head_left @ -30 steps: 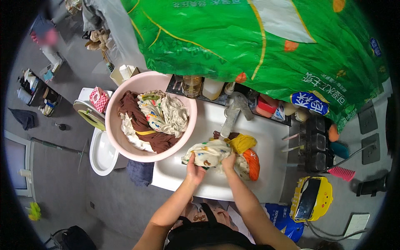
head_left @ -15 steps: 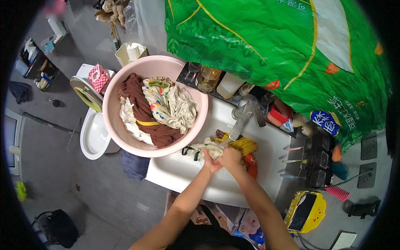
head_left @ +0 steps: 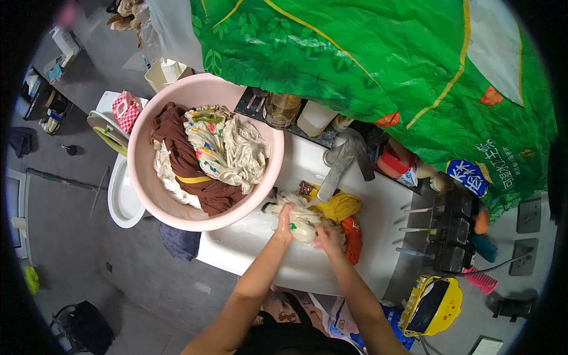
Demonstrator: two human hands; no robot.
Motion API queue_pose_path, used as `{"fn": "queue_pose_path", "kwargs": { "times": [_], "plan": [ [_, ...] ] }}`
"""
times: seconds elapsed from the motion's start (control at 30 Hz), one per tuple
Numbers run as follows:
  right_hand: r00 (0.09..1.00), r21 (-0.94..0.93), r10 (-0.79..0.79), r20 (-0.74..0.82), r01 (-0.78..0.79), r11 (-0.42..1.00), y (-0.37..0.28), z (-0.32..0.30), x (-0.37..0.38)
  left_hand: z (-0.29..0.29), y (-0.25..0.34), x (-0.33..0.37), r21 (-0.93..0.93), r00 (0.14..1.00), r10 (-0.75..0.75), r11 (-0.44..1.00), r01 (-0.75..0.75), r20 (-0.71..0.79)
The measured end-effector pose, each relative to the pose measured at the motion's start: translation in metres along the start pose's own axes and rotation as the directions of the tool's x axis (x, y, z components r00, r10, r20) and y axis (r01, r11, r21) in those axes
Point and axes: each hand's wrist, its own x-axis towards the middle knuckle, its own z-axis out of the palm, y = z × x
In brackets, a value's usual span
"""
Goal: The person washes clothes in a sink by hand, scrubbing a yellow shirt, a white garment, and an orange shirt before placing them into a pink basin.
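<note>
A wet cream garment [head_left: 302,226] with a small green patch is bunched up over the white sink [head_left: 378,260], under the tap [head_left: 340,174]. My left hand [head_left: 284,226] grips its left side, thumb upward. On the other side, my right hand [head_left: 325,238] holds its lower right part; those fingers are slightly blurred. Just beyond the right hand lie a mustard-yellow cloth [head_left: 338,205] and an orange cloth [head_left: 353,239] in the sink.
A pink tub [head_left: 137,171] of brown and patterned cream clothes overhangs the sink's left end. Bottles [head_left: 281,111] line the back ledge beneath a large green plastic sheet [head_left: 331,65]. Black holders [head_left: 452,222] with toothbrushes and a yellow device [head_left: 435,305] stand at the right.
My hands, close together before, have moved apart, with the cream garment now bunched between them. The whole view has shifted slightly, so the tub appears further left.
</note>
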Motion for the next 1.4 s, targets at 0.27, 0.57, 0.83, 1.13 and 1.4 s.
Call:
{"fn": "queue_pose_path", "kwargs": {
  "times": [0.27, 0.57, 0.83, 1.13, 1.4],
  "plan": [
    [0.761, -0.698, -0.646, -0.058, 0.431, 0.571, 0.006, 0.026, 0.025, 0.011, -0.018, -0.005, 0.074, 0.979, 0.142, 0.988, -0.133, -0.146],
    [0.635, 0.706, -0.327, 0.700, -0.546, 0.451, 0.047, 0.046, 0.010, 0.027, 0.009, -0.024, 0.232, 0.949, -0.314, 0.925, 0.302, 0.018],
    [0.465, 0.580, -0.353, 0.812, -0.575, 0.578, 0.070, 0.023, 0.001, 0.004, -0.010, -0.026, 0.219, 0.916, -0.393, 0.904, 0.368, 0.083],
    [0.927, 0.784, -0.040, 0.373, -0.292, 0.548, 0.029, 0.016, 0.063, 0.045, -0.024, -0.070, 0.388, 0.884, -0.430, 0.794, 0.468, -0.185],
    [0.942, 0.310, -0.292, 0.166, 0.231, 0.922, -0.010, 0.044, 0.015, -0.002, -0.015, -0.056, 0.832, 0.974, -0.032, 0.515, 0.207, -0.223]
  ]
}}
